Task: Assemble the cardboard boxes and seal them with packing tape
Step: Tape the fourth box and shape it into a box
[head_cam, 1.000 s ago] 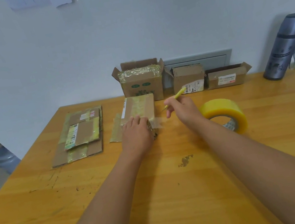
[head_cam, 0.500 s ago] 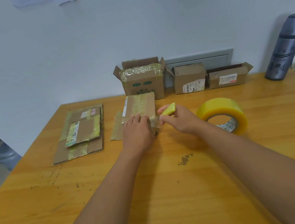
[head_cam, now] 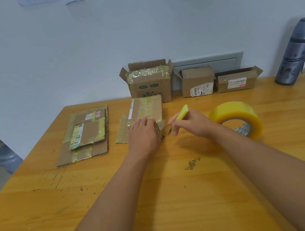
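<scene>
The box (head_cam: 145, 109) lies mid-worktop (head_cam: 181, 191), left hand (head_cam: 143, 132) pressing flat-fingered on its near end. The right hand (head_cam: 191, 123) grips a yellow cutter (head_cam: 181, 112) beside the loose tape tail (head_cam: 161, 123) — blade tip low. Cardboard looks light, stiff; tape filmy, clingy — best pinned from above, near the cut.

left hand (head_cam: 142, 132) pressing flat, right hand (head_cam: 190, 123) gripping

arms: two, bare to frame edge | sleeves: none visible
</scene>
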Tool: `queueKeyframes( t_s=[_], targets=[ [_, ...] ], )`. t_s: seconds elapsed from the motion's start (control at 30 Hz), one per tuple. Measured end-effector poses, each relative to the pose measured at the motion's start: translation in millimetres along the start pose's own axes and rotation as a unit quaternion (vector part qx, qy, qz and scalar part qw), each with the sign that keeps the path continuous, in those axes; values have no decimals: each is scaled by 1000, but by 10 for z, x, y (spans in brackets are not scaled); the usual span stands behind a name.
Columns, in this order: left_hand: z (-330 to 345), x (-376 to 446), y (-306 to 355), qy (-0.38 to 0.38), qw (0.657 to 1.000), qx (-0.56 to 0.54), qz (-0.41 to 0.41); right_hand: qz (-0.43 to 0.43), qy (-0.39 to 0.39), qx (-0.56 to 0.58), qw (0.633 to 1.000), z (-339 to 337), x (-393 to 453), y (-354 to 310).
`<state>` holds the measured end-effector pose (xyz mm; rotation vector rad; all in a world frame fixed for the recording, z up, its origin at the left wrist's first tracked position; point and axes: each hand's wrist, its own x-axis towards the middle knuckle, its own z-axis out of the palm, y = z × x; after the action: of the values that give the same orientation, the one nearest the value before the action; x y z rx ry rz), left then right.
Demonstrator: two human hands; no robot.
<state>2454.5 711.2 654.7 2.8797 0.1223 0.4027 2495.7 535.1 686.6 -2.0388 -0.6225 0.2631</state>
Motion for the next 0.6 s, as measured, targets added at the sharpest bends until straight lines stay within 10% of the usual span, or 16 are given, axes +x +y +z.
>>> queueKeyframes(
  t_s=[0.23, 0.47, 0.6],
  targets=[
    [26, 2, 7, -3, 1000, -8, -5, -7, 89, 21, 996, -46, -58, 109],
    [14, -7, 2, -6, 1000, -13, -2, -16, 21, -65, 998, 343, -245, 194],
    [21, 1, -13, -12, 1000, -14, 1, -64, -39, -372, 925, 494, -417, 343]
  ],
)
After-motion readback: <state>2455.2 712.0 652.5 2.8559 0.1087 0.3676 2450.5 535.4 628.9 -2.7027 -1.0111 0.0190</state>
